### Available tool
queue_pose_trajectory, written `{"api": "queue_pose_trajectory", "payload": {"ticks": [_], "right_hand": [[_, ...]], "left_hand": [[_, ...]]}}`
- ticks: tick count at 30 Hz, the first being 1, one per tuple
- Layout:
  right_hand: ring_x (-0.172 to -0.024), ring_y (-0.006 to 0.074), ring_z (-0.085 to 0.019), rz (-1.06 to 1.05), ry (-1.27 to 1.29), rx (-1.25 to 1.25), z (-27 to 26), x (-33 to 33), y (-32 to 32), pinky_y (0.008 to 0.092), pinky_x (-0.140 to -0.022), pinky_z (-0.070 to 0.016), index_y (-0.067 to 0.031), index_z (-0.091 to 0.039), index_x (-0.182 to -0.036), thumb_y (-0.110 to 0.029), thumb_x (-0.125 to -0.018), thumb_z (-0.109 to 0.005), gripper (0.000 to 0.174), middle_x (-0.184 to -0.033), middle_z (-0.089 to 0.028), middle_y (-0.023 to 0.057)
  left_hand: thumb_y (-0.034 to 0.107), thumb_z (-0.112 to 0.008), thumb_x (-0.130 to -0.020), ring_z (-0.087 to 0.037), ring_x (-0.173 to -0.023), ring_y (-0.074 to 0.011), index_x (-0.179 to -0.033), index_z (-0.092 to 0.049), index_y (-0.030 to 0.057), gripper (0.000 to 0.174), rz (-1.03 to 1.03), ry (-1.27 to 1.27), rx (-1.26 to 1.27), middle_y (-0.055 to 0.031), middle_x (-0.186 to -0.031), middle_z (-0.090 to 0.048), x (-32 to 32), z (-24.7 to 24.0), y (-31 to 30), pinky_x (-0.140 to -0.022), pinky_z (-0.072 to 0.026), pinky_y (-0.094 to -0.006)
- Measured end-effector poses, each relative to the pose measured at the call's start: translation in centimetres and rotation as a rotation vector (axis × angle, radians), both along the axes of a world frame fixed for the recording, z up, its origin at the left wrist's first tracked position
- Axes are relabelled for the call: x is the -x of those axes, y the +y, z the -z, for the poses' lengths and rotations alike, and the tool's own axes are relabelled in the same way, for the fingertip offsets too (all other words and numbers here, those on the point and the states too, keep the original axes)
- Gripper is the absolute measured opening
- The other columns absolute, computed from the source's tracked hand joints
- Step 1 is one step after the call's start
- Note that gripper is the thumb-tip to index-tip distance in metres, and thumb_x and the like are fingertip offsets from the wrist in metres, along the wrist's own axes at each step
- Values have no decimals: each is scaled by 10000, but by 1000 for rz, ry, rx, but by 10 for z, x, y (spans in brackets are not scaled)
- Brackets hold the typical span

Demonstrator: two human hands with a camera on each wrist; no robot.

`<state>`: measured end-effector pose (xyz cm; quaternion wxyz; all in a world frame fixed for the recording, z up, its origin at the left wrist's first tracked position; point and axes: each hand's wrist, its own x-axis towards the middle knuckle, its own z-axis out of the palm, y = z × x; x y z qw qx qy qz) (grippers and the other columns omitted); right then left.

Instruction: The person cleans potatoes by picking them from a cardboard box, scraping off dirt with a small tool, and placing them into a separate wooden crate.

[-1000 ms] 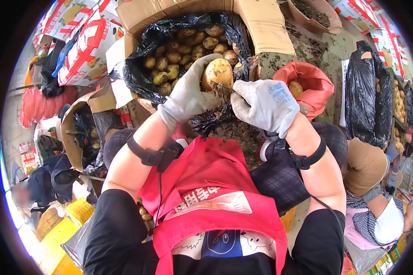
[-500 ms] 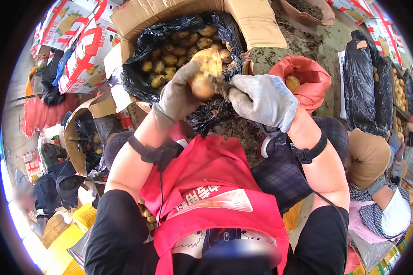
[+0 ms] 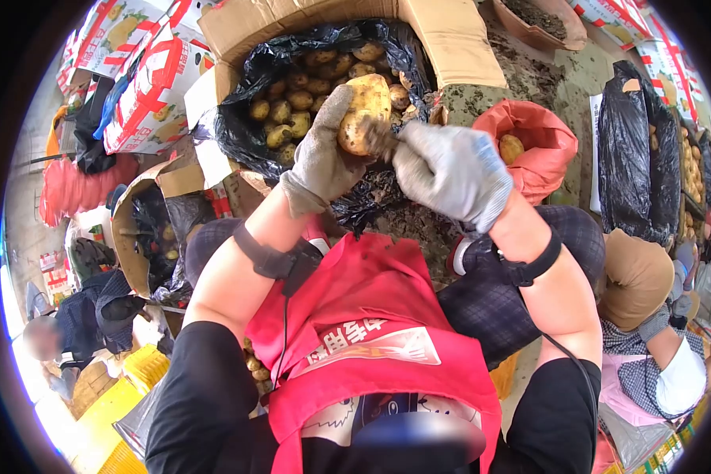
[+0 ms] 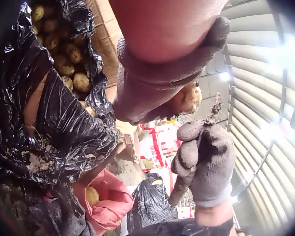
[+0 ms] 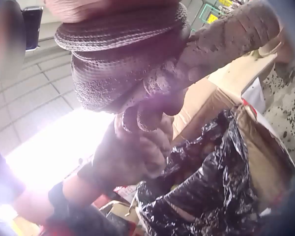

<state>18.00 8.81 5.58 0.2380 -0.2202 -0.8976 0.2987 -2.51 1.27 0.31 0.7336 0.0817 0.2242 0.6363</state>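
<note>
My gloved left hand [image 3: 324, 154] grips a large yellow potato [image 3: 369, 99] with dirt on its lower end, held up over the near side of a potato box. My gloved right hand [image 3: 450, 174] pinches a dirt-caked, frayed clump [image 3: 381, 141] against the potato's lower right side in the head view. In the left wrist view that clump [image 4: 215, 109] sticks out past the curled fingers of the right hand [image 4: 206, 160], beside the potato [image 4: 188, 98]. What kind of thing the clump is, I cannot tell. Mud covers the right glove [image 5: 118, 69] in the right wrist view.
Behind the hands, a cardboard box [image 3: 454, 47] lined with a black plastic bag [image 3: 249, 87] holds many potatoes. A red sack [image 3: 549, 142] with a potato inside stands to the right. Printed cartons [image 3: 154, 99] are stacked at left. Other people sit at both sides.
The left hand has turned the potato, tilting it and then bringing it more upright. The right hand has stayed close, moving the clump against its side, and is now blurred.
</note>
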Motion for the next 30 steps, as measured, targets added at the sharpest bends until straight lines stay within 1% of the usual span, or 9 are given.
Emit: {"api": "queue_pose_trajectory", "payload": {"ticks": [4, 8, 10, 12, 16, 19, 24, 26, 30], "right_hand": [[-729, 418, -708, 84, -195, -24, 6, -1, 19, 523, -647, -551, -92, -655, -868, -305, -953, -609, 234, -745, -697, 198], [-741, 415, -715, -137, -439, -33, -3, 2, 1, 514, -676, -564, -99, -680, -891, -325, -951, -599, 247, -777, -715, 199], [-737, 414, -714, -190, -328, 34, 4, 0, -8, 519, -673, -561, -96, -676, -887, -326, -949, -610, 247, -762, -710, 199], [-709, 422, -700, -108, -119, 43, 5, -5, -2, 514, -634, -548, -91, -659, -889, -318, -952, -629, 237, -729, -687, 210], [-715, 440, -695, 142, -65, 100, 12, -11, 32, 522, -639, -537, -76, -669, -931, -335, -987, -595, 275, -747, -691, 217], [-724, 439, -699, 165, -75, 93, 26, -8, 37, 526, -651, -541, -74, -671, -926, -348, -993, -577, 297, -760, -698, 216], [-718, 415, -711, -37, -162, -15, 15, 3, 6, 528, -651, -553, -107, -682, -896, -376, -969, -587, 294, -766, -711, 204], [-700, 385, -717, -130, -249, -80, 12, 7, -11, 501, -624, -562, -117, -670, -866, -341, -943, -623, 241, -740, -708, 182], [-707, 402, -711, 40, -76, -11, 6, 3, 6, 507, -613, -554, -95, -661, -866, -332, -949, -628, 254, -764, -709, 187]], "left_hand": [[355, -590, -1086, -651, -1259, -226, -1472, -542, 55, 491, -149, 428, 34, -95, -1394, -659, -9, 2, -3, -1074, -535, -409], [332, -591, -1090, -661, -1229, -220, -1477, -541, 49, 482, -109, 358, 171, -105, -1399, -646, -3, 4, -6, -1067, -539, -387], [494, -576, -1063, -696, -1134, -232, -1468, -569, 110, 558, -95, 442, 166, -74, -1322, -696, -6, 3, -4, -985, -576, -409], [408, -584, -1084, -681, -1141, -211, -1447, -569, 67, 499, -87, 157, 154, -72, -1308, -689, -3, 4, -4, -979, -568, -361], [486, -566, -1048, -690, -1105, -210, -1394, -613, 129, 499, 199, -12, -11, -55, -1273, -708, 11, 4, -5, -874, -567, -382], [496, -568, -1048, -689, -1117, -222, -1391, -617, 137, 499, 171, 1, 130, -37, -1270, -714, -3, -14, -7, -840, -566, -400], [497, -590, -1042, -685, -1157, -246, -1349, -642, 129, 482, 45, -128, 265, -47, -1265, -723, 0, 10, -5, -896, -575, -422], [501, -540, -1062, -654, -1232, -265, -1392, -625, 128, 505, 329, -129, 3, -80, -1349, -693, 17, 20, -5, -997, -565, -386], [514, -602, -1025, -675, -1190, -246, -1352, -636, 143, 495, 15, 16, 242, -54, -1283, -714, -1, 0, -8, -1016, -564, -445]]}}
